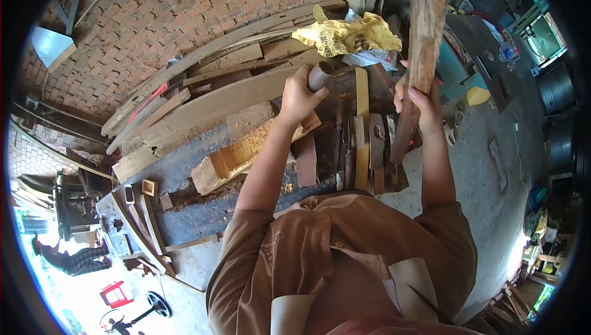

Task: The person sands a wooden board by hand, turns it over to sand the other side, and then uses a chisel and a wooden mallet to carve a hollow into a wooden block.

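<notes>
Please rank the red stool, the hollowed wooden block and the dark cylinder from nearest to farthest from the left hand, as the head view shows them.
1. Dark cylinder: gripped in the left hand.
2. Hollowed wooden block: on the workbench, to that hand's left, partly hidden by the forearm.
3. Red stool: at the view's lower left, past the workbench.
</notes>
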The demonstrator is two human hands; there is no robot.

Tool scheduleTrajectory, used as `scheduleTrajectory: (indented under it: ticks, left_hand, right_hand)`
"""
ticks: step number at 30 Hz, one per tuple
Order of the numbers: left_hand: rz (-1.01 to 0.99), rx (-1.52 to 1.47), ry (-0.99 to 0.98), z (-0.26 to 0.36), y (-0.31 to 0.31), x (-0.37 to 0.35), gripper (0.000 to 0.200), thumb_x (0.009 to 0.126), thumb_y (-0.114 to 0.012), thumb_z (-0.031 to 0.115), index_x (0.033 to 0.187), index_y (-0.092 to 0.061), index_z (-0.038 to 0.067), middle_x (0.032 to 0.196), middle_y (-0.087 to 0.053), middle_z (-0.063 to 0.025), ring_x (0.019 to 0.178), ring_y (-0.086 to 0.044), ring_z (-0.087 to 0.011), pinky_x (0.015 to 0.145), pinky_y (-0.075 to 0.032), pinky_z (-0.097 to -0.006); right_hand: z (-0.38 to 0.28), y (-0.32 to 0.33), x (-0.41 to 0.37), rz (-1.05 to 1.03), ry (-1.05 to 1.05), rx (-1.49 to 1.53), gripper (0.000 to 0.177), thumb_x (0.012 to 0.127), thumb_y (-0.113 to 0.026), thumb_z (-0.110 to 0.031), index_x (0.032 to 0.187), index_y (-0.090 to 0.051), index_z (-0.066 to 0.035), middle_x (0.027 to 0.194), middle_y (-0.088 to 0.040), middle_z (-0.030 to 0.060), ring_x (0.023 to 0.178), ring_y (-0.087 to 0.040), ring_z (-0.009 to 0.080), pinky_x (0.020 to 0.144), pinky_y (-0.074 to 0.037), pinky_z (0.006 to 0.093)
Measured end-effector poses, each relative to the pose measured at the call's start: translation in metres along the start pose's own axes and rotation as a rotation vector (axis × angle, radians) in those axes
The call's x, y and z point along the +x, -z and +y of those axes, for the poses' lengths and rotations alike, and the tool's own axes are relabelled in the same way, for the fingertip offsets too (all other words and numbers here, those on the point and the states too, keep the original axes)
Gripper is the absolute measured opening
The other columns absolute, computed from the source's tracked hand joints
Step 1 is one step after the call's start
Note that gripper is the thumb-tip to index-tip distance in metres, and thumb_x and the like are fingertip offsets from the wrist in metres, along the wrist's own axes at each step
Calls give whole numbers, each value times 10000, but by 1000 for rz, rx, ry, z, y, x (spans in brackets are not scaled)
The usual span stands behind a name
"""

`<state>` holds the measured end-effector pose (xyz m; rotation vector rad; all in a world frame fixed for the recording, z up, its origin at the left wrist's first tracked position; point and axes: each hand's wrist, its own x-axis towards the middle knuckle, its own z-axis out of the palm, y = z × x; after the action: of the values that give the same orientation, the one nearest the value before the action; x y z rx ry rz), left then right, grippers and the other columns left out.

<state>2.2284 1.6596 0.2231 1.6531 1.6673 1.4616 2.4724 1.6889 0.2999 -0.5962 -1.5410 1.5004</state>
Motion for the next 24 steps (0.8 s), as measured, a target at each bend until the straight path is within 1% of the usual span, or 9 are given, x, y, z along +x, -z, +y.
scheduleTrajectory:
  ticks: [2,5,6,7,10,11,13,17,24]
  left_hand:
    - [6,-29,-32,-4,-1,4,360,592,-665,110,902,-536,-19,772,-591,-207,745,-593,-358,648,-465,-367]
    - [62,-122,-45,-17,6,7,344,600,-667,111,885,-530,-24,743,-582,-205,679,-595,-320,627,-465,-353]
    - [74,-188,-54,-18,11,8,286,634,-667,98,853,-529,-25,707,-585,-154,626,-571,-203,600,-458,-313]
    - [73,-181,-49,-8,19,8,286,634,-667,98,853,-529,-25,707,-585,-154,626,-571,-203,600,-458,-313]
    - [155,-262,-6,20,38,6,183,683,-656,60,805,-536,-7,699,-568,-33,653,-492,-68,582,-430,-250]
    - [158,-257,-3,19,40,6,183,683,-656,60,805,-536,-7,699,-568,-33,653,-492,-68,582,-430,-250]
    - [184,-274,1,15,42,6,185,677,-657,62,803,-537,-3,686,-558,-26,639,-485,-69,583,-423,-242]
    - [209,-288,9,16,42,3,180,677,-654,62,799,-538,-2,679,-549,-19,631,-477,-68,582,-417,-234]
    - [238,-347,-23,18,46,5,150,680,-651,66,757,-536,7,667,-540,-7,619,-469,-61,566,-409,-229]
  right_hand:
    - [11,-3,1,32,33,-159,470,720,-604,-220,1080,-426,25,766,-516,60,605,-519,121,534,-436,263]
    - [22,-9,-5,-79,28,-266,520,712,-630,-226,1108,-423,38,884,-517,79,667,-529,115,565,-446,264]
    - [32,-4,-5,-112,105,-384,530,705,-643,-209,1120,-429,43,965,-512,94,700,-532,111,584,-452,257]
    - [36,-6,-7,-113,101,-376,530,705,-643,-209,1120,-429,43,965,-512,94,700,-532,111,584,-452,257]
    - [35,-19,-12,-124,-56,-208,531,711,-639,-212,1128,-432,43,929,-526,80,724,-523,104,639,-433,247]
    - [36,-21,-11,-130,-57,-204,531,711,-639,-212,1128,-432,43,929,-526,80,724,-523,104,639,-433,247]
    - [42,-22,-9,-139,-11,-155,509,727,-601,-191,1138,-382,16,752,-498,57,555,-503,118,509,-431,249]
    - [48,-16,-10,-101,19,-124,520,726,-619,-208,1140,-422,37,843,-507,45,637,-504,90,550,-419,236]
    - [43,-15,-11,-82,23,-138,502,736,-588,-212,1136,-383,14,741,-492,67,533,-502,123,477,-425,246]
